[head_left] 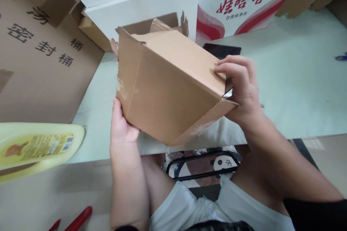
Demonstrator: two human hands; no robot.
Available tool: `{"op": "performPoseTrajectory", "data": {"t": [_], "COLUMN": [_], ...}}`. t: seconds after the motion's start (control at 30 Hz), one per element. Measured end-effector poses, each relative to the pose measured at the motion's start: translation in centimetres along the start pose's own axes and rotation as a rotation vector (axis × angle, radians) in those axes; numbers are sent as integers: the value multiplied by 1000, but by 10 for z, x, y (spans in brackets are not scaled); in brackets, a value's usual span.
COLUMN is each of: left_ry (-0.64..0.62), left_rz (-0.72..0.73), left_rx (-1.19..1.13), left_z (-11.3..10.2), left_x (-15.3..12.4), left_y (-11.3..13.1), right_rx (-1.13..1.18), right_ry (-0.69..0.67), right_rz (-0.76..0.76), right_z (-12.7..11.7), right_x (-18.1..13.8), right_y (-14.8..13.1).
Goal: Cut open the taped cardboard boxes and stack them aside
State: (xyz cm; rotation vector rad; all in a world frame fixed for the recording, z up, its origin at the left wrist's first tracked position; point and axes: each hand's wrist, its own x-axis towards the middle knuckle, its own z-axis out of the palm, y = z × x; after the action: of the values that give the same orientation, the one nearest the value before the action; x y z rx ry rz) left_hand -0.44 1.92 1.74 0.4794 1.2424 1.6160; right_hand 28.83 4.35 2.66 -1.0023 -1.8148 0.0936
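A brown cardboard box (168, 90) is held tilted over the front part of the table, with open flaps at its far left end and another flap folded out at its near right end. My left hand (123, 124) supports its lower left side; the thumb lies along the cardboard and the other fingers are hidden behind it. At the right end, my right hand (241, 81) grips the box's edge, fingertips pressing on the upper face. Clear tape shows on the box's left side and on the near right flap. The inside of the box cannot be seen.
Pale green cloth covers the table (292, 79). A dark flat object (222, 50) lies behind the box. White cartons with red print (238, 11) line the back, and a large brown carton (48, 50) stands left. A yellow bottle (40, 148) is at the left front edge.
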Motion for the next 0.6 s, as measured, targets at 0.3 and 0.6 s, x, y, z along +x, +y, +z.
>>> {"op": "performPoseTrajectory", "data": {"t": [0.3, 0.6], "left_ry": [97, -5], "left_rz": [-95, -143], "left_rx": [-27, -101], "left_z": [-2, -16], "left_x": [3, 10], "left_y": [2, 3], "right_rx": [266, 284], "right_ry": [181, 386], "right_rz": [-19, 149], "right_z": [11, 8], "right_x": [-2, 1], "right_y": [7, 10]}}
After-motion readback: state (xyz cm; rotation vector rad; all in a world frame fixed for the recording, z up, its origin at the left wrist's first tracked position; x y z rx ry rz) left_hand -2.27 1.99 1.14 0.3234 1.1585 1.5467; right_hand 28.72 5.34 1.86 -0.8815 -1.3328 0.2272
